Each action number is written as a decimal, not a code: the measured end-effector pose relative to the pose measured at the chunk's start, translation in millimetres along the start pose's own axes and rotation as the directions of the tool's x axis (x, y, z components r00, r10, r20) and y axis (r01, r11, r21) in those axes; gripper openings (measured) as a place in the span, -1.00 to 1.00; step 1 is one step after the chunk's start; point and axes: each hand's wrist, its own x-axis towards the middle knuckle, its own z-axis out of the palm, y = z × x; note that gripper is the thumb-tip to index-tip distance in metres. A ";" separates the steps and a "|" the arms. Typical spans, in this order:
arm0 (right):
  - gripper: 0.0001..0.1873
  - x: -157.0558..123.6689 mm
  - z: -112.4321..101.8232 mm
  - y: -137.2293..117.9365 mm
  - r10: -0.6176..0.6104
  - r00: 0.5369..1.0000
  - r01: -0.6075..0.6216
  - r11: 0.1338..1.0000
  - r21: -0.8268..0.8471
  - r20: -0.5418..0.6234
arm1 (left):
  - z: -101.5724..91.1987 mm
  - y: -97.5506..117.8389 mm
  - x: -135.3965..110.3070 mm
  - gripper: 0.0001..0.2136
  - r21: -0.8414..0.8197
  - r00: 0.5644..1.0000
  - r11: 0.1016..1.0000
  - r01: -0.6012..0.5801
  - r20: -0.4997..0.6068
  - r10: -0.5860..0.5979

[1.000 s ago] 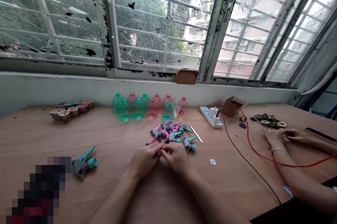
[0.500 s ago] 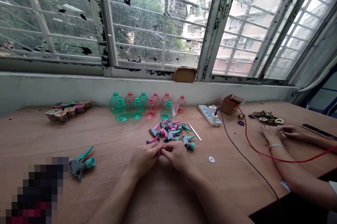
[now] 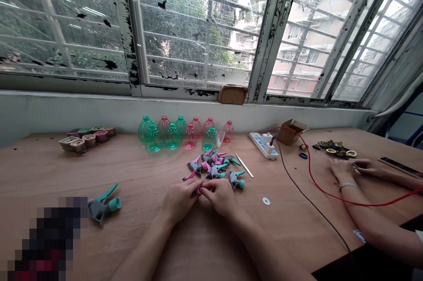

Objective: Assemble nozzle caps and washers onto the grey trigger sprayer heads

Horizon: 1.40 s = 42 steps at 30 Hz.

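Note:
My left hand is closed around a spray trigger head with a pink lever and a pink collar. Its body is mostly hidden by my fingers. My right hand is closed, its fingertips pinched together right at the collar; anything between them is hidden. Just beyond both hands lies a pile of grey spray trigger heads with pink or teal levers and collars. One teal spray head is close to my right knuckles. A white washer lies flat to the right.
Green and red clear bottles stand by the wall. Another teal spray head lies at left, near small containers. A white stick, a power strip and cables are at right, beside a co-worker's hands.
The pink lever on the held spray head has tilted more upright, and its collar shows a little more. My hands have barely shifted.

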 end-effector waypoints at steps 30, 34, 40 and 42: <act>-0.71 3.8 -13.1 -2.3 -0.189 0.982 0.189 0.962 -0.195 0.017 | 1.0 2.1 -2.5 -0.46 -0.131 0.993 0.991 0.037 -0.104 -0.051; -0.70 12.4 -39.2 15.1 -0.054 0.969 0.012 0.985 -0.171 -0.240 | -2.6 4.7 -3.5 -0.58 -0.053 0.960 0.991 0.119 -0.248 -0.128; -0.64 19.5 -74.3 55.7 0.154 0.901 -0.262 0.938 -0.225 -0.406 | -4.4 2.2 -2.4 -0.66 -0.059 0.935 0.977 0.205 -0.283 -0.213; -0.70 18.9 -76.3 64.7 0.202 0.915 -0.304 0.914 -0.269 -0.349 | -5.3 1.7 -2.4 -0.67 -0.060 0.932 0.972 0.228 -0.275 -0.236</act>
